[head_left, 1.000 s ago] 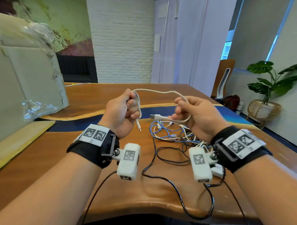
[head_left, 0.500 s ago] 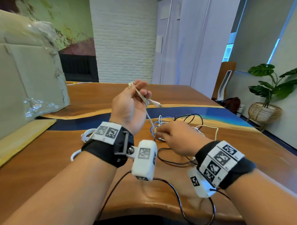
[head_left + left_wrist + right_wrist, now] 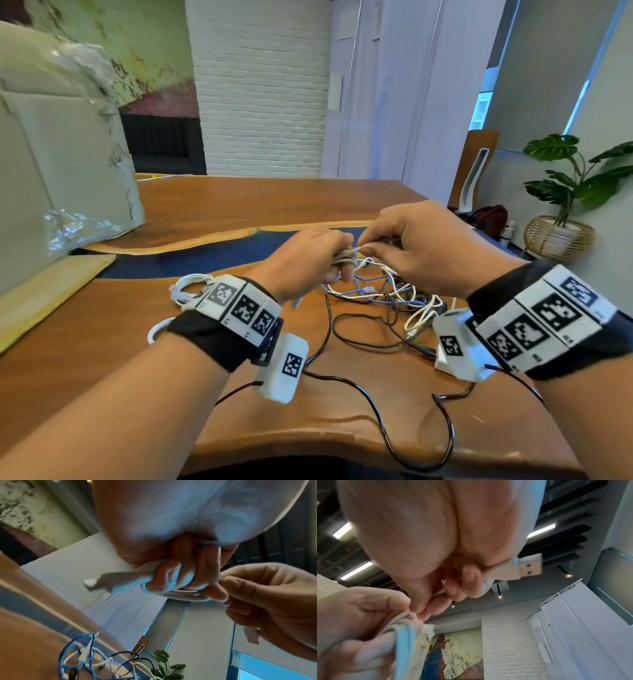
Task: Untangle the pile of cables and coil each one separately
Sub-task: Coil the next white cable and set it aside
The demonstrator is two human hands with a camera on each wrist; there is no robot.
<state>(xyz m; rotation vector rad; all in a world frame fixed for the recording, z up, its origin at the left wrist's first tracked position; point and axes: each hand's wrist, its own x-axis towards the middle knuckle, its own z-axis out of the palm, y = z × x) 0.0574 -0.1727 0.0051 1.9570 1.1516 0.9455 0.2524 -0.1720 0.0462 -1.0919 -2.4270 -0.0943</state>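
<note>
A person at a long wooden table (image 3: pixel 239 205) wound a white USB cable (image 3: pixel 346 255) into a small coil, both hands raised just above the tangled pile of cables (image 3: pixel 387 294) that lay on the wood directly below them. The left hand (image 3: pixel 308 260) served as the spool: its fingers (image 3: pixel 169 577) were curled tight around several gathered loops, with one plug end (image 3: pixel 96 582) jutting out from the fist toward the far wall. The right hand (image 3: pixel 421 246), touching the left just above the pile, pinched the free run of the same cable between thumb and forefinger to feed it onto the coil, while its remaining fingers (image 3: pixel 471 577) trapped the USB plug (image 3: pixel 518 568) against the palm, apparently so the loose end could not swing or snag. Left of the pile, partly behind the left wrist, a white cable (image 3: pixel 186 289) already lay coiled on the table, suggesting one cable was finished and set apart. The pile itself remained a knot of blue, white and black strands, and a long black lead (image 3: pixel 376 411) trailed from it toward the near edge of the table. Judging by the short length between the two hands, this coil looked nearly complete, with the tucking of the plug end probably the step left.
</note>
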